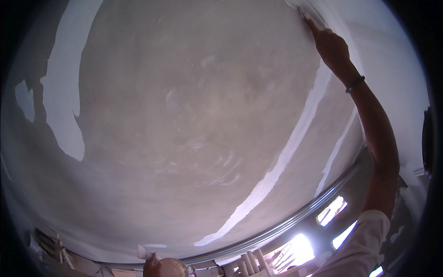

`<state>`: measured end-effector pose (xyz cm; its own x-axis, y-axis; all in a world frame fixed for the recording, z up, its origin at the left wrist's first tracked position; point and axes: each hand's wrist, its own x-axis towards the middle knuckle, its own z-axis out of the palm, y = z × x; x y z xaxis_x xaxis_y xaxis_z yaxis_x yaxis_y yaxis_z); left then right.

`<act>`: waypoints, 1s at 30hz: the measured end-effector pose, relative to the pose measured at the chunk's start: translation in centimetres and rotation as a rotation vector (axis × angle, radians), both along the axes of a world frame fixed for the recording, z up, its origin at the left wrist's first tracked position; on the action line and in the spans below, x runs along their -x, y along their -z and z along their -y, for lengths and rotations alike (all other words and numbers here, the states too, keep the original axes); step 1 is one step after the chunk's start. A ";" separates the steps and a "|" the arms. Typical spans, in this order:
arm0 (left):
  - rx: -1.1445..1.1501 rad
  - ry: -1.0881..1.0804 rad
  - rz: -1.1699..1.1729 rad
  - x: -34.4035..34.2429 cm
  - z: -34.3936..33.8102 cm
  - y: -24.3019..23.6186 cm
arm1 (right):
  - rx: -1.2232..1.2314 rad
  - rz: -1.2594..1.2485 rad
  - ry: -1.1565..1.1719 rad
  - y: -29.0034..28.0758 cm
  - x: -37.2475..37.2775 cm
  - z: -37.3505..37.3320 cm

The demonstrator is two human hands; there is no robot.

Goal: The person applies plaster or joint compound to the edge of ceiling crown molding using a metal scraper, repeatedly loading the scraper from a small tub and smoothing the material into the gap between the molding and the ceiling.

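Observation:
My right hand [330, 48], with a dark band on the wrist, is raised to the upper right. It grips a flat finishing tool [314, 16], partly blurred, against the grey-beige plastered ceiling [198, 106] by its whitish border. A long white streak [288, 143] runs down from near that hand, and a broad white patch [64, 129] lies at the left. At the bottom edge, what looks like my left hand [151, 265] holds a small pale blade [144, 251]. A rounded tan shape [171, 268] beside it is too cut off to make out.
A curved metal rail [299, 212] follows the ceiling's lower edge. Beyond it are bright window openings [297, 249], several upright pale tubes [251, 263] and some wooden pieces [60, 251] at the lower left. A smooth white band [387, 92] borders the right side, with a dark shape at the far rim.

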<state>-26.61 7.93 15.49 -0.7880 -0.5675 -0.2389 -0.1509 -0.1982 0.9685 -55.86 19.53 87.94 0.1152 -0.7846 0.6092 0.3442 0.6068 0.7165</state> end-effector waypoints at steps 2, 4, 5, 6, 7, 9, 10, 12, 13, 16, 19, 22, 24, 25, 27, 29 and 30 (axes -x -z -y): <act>-0.135 -0.034 -0.042 0.6 -0.5 0.1 | 0.013 -0.001 0.087 0.5 -0.2 -0.8; -0.229 -0.016 -0.111 1.4 -0.2 2.5 | 0.034 0.051 0.049 0.3 -0.3 -2.0; -0.285 -0.004 -0.081 1.6 -0.1 1.9 | 0.047 0.081 0.025 0.5 -0.6 -2.4; -0.341 0.002 -0.046 1.5 0.2 0.6 | 0.048 0.148 -0.102 1.3 -1.6 -1.8; -0.397 0.006 -0.012 1.5 0.3 -0.1 | -0.018 0.177 -0.207 1.4 -2.3 -0.7; -0.038 0.042 -0.058 1.7 0.3 1.7 | -0.142 0.243 -0.401 1.6 -3.1 1.0; 0.142 0.058 -0.080 1.7 0.4 2.9 | -0.130 0.272 -0.398 1.4 -3.3 2.3; 0.324 0.083 -0.105 2.2 0.1 3.5 | -0.086 0.311 -0.313 1.0 -4.5 4.0; 0.328 0.085 -0.103 2.4 -0.1 3.3 | -0.062 0.331 -0.268 0.4 -4.6 4.4; 0.476 0.103 -0.121 2.4 -1.0 6.1 | 0.043 0.413 -0.284 -0.3 -3.8 5.1; 0.554 0.125 -0.101 2.6 -2.2 8.9 | 0.105 0.418 -0.250 -0.6 -2.8 4.2; 0.540 0.104 -0.124 2.9 -3.2 9.7 | 0.067 0.387 -0.258 -0.5 -0.7 1.0; 0.539 0.108 -0.147 3.1 -3.5 10.2 | 0.107 0.392 -0.209 -0.7 1.2 -2.1; 0.546 0.119 -0.148 3.1 -3.5 10.4 | 0.131 0.388 -0.167 -0.7 2.3 -3.7; 0.558 0.130 -0.149 3.6 -3.8 10.1 | 0.183 0.378 -0.083 -0.8 4.4 -6.9; 0.568 0.135 -0.148 4.1 -4.0 9.4 | 0.171 0.391 -0.062 -1.0 5.8 -9.8; 0.565 0.141 -0.159 4.2 -4.1 9.1 | 0.167 0.399 -0.051 -0.9 6.5 -11.0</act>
<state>-30.83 12.01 6.38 -0.8664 -0.4593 0.1960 0.0168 0.3654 0.9307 -62.33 30.50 88.88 -0.1191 -0.6710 0.7318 0.0270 0.7346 0.6780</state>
